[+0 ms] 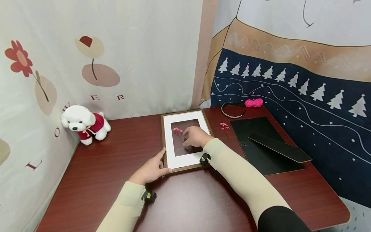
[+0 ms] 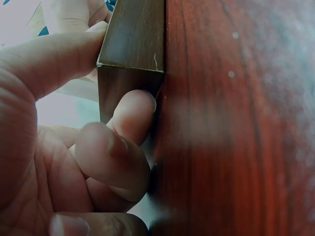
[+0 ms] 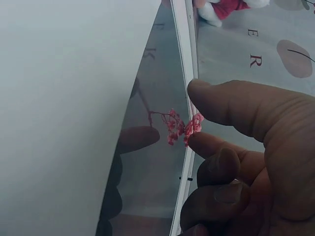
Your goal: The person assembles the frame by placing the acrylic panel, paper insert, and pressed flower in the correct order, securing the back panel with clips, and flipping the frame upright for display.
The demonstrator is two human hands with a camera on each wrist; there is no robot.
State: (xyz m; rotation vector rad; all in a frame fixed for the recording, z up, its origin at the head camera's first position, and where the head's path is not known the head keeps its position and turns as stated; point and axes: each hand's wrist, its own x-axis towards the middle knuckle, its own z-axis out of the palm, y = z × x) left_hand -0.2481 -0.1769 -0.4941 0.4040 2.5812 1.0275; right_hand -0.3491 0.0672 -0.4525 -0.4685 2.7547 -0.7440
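A brown-edged picture frame [image 1: 166, 135] with a white mat [image 1: 170, 158] lies on the table. On its dark glassy middle sits a sprig of pink flowers [image 1: 177, 130], mirrored faintly in the right wrist view. My left hand [image 1: 150, 169] holds the frame's near left corner, thumb and forefinger on either side of it. Over the glass, my right hand [image 1: 197, 136] hovers close to the sprig. The right wrist view has its thumb and forefinger apart, the forefinger tip by the pink blossoms [image 3: 176, 129]; whether it touches them I cannot tell.
Right of the frame lies another pink sprig [image 1: 224, 126]. Farther right is a black backing board [image 1: 255, 129] with its stand [image 1: 279, 147] raised. A headband [image 1: 232, 115] and pink yarn [image 1: 253, 102] lie behind. A white plush dog [image 1: 78, 117] sits back left.
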